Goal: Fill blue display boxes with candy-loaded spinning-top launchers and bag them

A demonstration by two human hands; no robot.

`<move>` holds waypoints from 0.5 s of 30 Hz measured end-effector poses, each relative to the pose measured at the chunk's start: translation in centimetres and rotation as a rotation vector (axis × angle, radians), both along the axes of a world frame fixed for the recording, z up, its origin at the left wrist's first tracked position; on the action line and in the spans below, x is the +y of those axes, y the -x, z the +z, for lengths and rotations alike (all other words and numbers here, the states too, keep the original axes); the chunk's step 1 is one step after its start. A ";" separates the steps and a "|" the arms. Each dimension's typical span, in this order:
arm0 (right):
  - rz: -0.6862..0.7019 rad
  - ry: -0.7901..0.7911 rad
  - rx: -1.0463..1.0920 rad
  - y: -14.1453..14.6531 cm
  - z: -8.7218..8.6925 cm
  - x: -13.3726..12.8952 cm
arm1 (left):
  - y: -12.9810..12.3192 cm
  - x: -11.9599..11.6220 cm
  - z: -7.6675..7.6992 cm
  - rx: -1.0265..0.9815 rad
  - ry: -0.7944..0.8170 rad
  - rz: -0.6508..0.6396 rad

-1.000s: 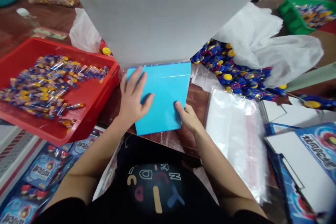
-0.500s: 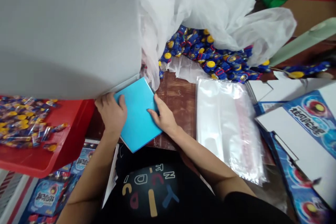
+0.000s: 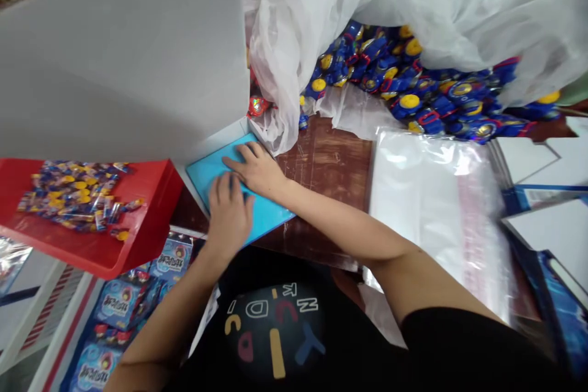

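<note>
A light blue rectangular panel (image 3: 271, 213), with white cardboard showing along its left and far edges, lies at the table's front edge. My right hand (image 3: 261, 170) rests on its upper part, fingers apart and stretched to the left, gripping nothing. Closer to me, my left hand (image 3: 228, 211) is over the panel's left part, its fingers apart and slightly blurred. The two hands nearly meet. Behind the panel stands a large grey-white board (image 3: 138, 67), with a white corner of cardboard (image 3: 229, 133) at its foot.
A red bin (image 3: 154, 214) of small wrapped pieces is at left, above boxed packs (image 3: 117, 303). Blue-and-yellow toy watches (image 3: 408, 86) spill from a white plastic bag (image 3: 321, 6). Clear plastic sleeves (image 3: 413, 196) and printed flat cartons (image 3: 560, 226) lie at right.
Both hands have moved from the panel's sides onto its face, the right one going up and left. The panel lies lower against the white cardboard. The view has shifted left.
</note>
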State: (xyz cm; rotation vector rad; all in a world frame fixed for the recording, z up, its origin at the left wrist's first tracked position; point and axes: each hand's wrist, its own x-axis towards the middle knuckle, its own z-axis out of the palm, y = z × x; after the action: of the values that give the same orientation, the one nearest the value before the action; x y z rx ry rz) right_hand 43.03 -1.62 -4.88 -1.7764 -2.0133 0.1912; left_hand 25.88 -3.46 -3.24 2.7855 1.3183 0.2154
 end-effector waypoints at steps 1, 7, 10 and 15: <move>-0.008 0.050 -0.016 0.3 -0.3 0.6 | -0.1 -1.4 -0.5 0.110 0.047 -0.009; 0.002 0.205 -0.028 2.4 0.0 1.7 | 0.8 -3.3 -2.2 0.415 0.251 -0.017; 0.086 0.167 0.004 0.2 3.0 2.5 | 2.1 -1.6 -2.0 0.412 0.261 -0.027; -0.130 0.003 -0.039 -8.2 6.2 6.4 | 2.9 -1.3 -3.0 0.304 0.211 0.001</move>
State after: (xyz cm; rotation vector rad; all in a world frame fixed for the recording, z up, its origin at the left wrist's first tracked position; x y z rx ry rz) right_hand 51.23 4.82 1.28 -1.9198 -1.9166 0.1199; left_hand 22.98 -4.76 -6.23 2.7118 1.3076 -0.3408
